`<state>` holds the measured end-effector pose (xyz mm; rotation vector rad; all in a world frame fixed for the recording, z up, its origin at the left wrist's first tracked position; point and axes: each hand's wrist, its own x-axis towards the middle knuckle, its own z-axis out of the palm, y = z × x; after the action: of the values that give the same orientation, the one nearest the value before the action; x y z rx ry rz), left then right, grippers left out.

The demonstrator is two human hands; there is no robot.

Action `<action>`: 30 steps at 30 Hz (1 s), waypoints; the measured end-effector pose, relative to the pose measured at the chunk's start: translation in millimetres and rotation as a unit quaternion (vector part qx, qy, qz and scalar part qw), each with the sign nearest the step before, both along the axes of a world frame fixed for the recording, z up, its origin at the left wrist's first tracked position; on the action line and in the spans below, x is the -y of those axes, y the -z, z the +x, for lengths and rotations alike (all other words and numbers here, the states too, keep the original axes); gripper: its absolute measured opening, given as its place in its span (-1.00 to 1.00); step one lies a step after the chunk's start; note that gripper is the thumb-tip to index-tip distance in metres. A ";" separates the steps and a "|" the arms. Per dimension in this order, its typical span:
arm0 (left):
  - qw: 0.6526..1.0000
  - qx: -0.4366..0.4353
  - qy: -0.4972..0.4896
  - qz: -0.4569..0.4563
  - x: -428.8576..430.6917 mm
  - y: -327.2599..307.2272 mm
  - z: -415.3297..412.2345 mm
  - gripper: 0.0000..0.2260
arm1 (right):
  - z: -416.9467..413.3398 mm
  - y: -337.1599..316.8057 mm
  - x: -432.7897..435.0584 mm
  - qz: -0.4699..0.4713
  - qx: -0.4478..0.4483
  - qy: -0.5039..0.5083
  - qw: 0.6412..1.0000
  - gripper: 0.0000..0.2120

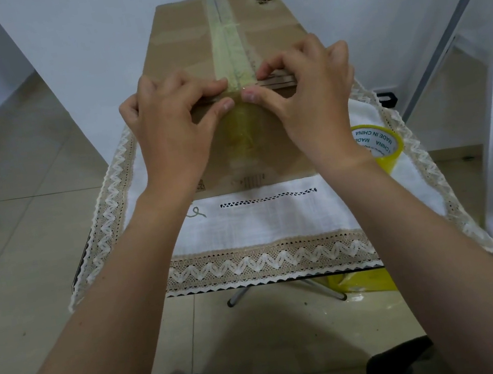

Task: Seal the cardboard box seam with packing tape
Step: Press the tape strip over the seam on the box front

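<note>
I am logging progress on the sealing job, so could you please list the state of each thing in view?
Cardboard box: flaps closed, lying on the table.
Tape strip: laid along the top seam, folded over the near edge.
Left hand: fingers pressing the strip at the edge.
Right hand: fingers pressing the strip at the edge.
Tape roll: set aside beside the box, unheld.
Tablecloth: spread flat.

Matt cardboard box (pixel 188 52), glossy tape (pixel 226 40) (yellowish), lace-edged cloth (pixel 263 222)
</note>
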<state>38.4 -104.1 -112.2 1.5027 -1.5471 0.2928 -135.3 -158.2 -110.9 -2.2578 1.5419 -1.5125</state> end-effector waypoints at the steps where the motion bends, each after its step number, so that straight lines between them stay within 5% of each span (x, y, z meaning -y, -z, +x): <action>1: 1.000 0.011 0.000 -0.002 -0.7 1.9 0.9 -0.73 | -0.5 3.4 0.0 -0.017 -0.008 -0.004 1.000 -0.64; 12: 0.989 0.141 -0.035 -0.018 -3.2 25.8 6.6 -0.42 | -9.1 29.8 -1.9 -0.098 -0.072 -0.011 0.993 -0.54; 25: 0.956 0.284 -0.061 0.039 -5.4 37.8 20.2 0.18 | -20.4 57.4 -7.9 -0.086 -0.206 0.025 0.974 -0.02; 30: 0.972 0.226 -0.057 0.020 -5.6 35.4 14.7 0.03 | -9.7 42.5 -16.0 -0.057 -0.090 0.011 0.994 -0.35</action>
<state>53.1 -98.5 -147.6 1.6361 -1.8264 0.7151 -144.9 -142.2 -153.4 -2.5112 1.5646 -1.4760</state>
